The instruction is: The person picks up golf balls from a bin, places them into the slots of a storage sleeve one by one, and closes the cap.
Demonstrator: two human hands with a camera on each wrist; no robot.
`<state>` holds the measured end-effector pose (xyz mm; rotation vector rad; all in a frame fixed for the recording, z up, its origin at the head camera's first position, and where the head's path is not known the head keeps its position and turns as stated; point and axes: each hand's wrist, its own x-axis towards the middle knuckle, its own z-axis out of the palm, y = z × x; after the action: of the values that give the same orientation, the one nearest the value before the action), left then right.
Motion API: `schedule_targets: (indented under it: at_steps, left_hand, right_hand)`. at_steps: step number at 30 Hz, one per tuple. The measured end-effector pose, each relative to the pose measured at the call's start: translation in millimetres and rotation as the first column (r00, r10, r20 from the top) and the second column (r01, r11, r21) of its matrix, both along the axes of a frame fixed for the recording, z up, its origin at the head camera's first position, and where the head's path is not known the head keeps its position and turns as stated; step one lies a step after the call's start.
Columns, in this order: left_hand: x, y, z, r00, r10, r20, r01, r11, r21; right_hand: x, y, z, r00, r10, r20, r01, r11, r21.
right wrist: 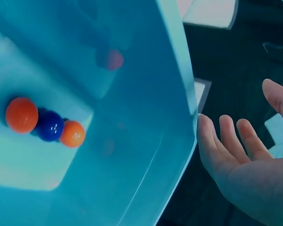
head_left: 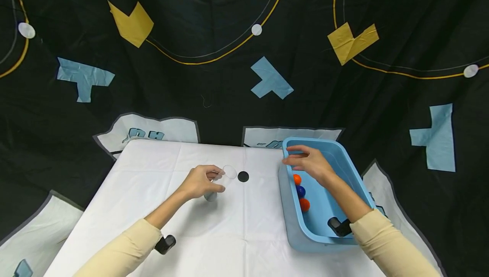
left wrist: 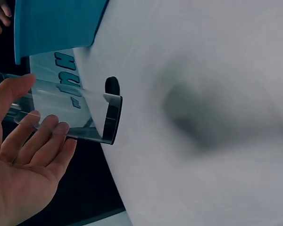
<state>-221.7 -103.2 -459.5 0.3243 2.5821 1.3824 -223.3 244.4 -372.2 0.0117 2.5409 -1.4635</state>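
My left hand (head_left: 202,181) grips a clear cylindrical container (left wrist: 70,106) above the white table, thumb on one side and fingers on the other. Its thin round rim shows beyond the fingertips in the head view, and its dark base stands out in the left wrist view. A flat black disc (head_left: 243,176) lies on the cloth just right of the container. Over the left rim of a blue bin (head_left: 287,221) is my right hand (head_left: 309,164), fingers loosely extended and holding nothing. Inside the bin, two orange balls (right wrist: 21,115) and a dark blue ball (right wrist: 50,125) sit in a row.
White cloth covers the table (head_left: 153,175), with the bin along its right side. Behind hangs a black curtain (head_left: 214,94) bearing blue and yellow tape pieces. Black wrist mounts (head_left: 165,244) are on both forearms.
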Motion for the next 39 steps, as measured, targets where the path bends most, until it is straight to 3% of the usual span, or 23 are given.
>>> schedule_targets:
  at_steps: [8, 15, 20, 30, 39]
  left_hand:
    - [-3.9, 3, 7.3, 1.0, -0.005, -0.021, 0.005, 1.0, -0.004]
    - [-5.7, 3, 8.7, 1.0, -0.009, -0.021, 0.008, 1.0, -0.023]
    - [-6.4, 4, 8.0, 1.0, -0.01, -0.027, 0.009, 1.0, -0.027]
    - [-6.9, 8, 7.4, 0.999, -0.003, -0.04, 0.002, 0.999, -0.045]
    - [-7.8, 10, 6.6, 0.999, 0.013, -0.038, -0.015, 0.999, -0.051]
  right_hand:
    - [-7.4, 28, -6.3, 0.999, -0.041, 0.016, 0.04, 0.997, 0.06]
    - [-14.6, 54, -22.0, 0.993, -0.105, 0.06, 0.1, 0.991, 0.087]
    - [-20.8, 70, -29.9, 0.979, -0.131, 0.154, 0.111, 0.985, 0.131]
    - [-28.4, 95, -52.9, 0.903, -0.146, 0.403, 0.106, 0.987, 0.121]
    - [-33.4, 98, -80.3, 0.81, -0.119, 0.575, 0.102, 0.993, 0.063]
